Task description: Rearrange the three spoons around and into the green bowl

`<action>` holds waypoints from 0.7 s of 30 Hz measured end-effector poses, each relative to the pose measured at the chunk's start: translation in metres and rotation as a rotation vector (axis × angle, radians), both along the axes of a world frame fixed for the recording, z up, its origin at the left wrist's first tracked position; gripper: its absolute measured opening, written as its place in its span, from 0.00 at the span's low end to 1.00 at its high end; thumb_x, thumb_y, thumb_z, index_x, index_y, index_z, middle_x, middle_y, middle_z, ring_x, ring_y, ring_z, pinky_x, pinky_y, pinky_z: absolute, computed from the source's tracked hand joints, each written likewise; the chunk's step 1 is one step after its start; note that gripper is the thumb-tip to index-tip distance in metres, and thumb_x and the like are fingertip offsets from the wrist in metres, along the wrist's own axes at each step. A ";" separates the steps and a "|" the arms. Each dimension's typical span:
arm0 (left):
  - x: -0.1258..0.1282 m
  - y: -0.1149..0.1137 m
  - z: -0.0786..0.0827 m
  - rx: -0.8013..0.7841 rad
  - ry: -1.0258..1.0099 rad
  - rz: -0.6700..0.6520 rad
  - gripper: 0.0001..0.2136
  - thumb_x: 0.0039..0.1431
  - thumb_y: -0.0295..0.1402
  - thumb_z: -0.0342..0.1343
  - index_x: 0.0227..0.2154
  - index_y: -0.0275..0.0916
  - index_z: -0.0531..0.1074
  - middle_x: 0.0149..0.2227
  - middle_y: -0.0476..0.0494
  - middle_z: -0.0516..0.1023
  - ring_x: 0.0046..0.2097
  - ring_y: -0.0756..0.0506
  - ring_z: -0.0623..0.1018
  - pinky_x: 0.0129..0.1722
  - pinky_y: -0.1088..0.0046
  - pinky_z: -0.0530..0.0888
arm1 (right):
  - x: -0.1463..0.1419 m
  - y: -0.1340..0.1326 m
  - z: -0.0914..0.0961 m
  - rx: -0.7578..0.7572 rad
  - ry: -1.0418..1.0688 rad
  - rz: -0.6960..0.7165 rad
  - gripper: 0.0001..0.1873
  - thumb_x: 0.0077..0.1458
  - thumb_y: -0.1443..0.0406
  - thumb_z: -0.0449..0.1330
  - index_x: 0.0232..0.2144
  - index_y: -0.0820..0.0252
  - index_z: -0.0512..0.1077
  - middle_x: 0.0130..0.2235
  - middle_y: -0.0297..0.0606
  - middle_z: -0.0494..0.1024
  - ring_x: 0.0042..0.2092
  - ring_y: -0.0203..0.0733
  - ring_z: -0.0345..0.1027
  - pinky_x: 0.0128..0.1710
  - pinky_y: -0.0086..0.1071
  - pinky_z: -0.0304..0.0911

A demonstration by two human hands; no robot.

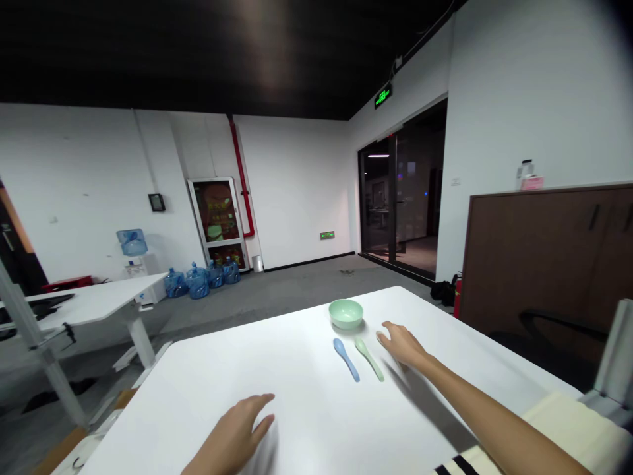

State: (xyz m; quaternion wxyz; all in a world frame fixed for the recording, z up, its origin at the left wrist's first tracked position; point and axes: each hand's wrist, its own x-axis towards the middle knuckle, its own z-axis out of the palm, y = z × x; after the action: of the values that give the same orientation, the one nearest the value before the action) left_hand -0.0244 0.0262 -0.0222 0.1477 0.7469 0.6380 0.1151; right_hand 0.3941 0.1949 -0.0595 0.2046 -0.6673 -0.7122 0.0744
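My left hand (237,432) hovers over the near left part of the white table (208,376), thumb and forefinger spread apart, holding nothing. Farther out, my right hand (403,346) reaches over the table just right of a light green spoon (369,359). Its forefinger and thumb stand apart; a pale edge shows at the thumb tip, and I cannot make out what lies beneath the palm. A blue spoon (347,359) lies to the left of the green one, roughly parallel. Just beyond the spoons sits an upright mint green bowl (346,314), apart from both hands.
Another white desk (103,300) stands at the left. Several blue water bottles (198,282) are on the floor by the far wall. A brown cabinet (534,257) and a dark chair (554,323) stand at the right. Glass doors (415,198) are at the back.
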 end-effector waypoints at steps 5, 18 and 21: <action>0.003 -0.001 0.001 -0.025 0.008 -0.002 0.26 0.60 0.55 0.43 0.57 0.51 0.66 0.58 0.50 0.71 0.60 0.40 0.68 0.58 0.62 0.65 | 0.006 0.005 -0.005 -0.016 -0.030 -0.028 0.27 0.61 0.53 0.47 0.54 0.64 0.66 0.50 0.51 0.75 0.51 0.51 0.69 0.46 0.36 0.59; 0.001 0.000 -0.001 -0.034 0.005 -0.013 0.26 0.60 0.54 0.43 0.57 0.50 0.66 0.59 0.49 0.70 0.60 0.40 0.68 0.58 0.62 0.65 | 0.015 0.009 -0.011 -0.102 -0.082 -0.134 0.24 0.58 0.53 0.50 0.48 0.62 0.71 0.46 0.52 0.77 0.50 0.52 0.70 0.42 0.36 0.60; 0.002 0.000 0.000 -0.037 0.018 -0.018 0.26 0.60 0.53 0.43 0.57 0.50 0.66 0.59 0.50 0.70 0.60 0.40 0.68 0.58 0.62 0.65 | 0.015 0.009 -0.012 -0.115 -0.090 -0.148 0.24 0.58 0.53 0.50 0.48 0.62 0.71 0.46 0.53 0.76 0.49 0.53 0.70 0.41 0.36 0.60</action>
State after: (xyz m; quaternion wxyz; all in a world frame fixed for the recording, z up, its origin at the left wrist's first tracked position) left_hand -0.0228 0.0259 -0.0219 0.1567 0.7509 0.6345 0.0950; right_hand 0.4094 0.2035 -0.0717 0.1386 -0.7314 -0.6640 0.0696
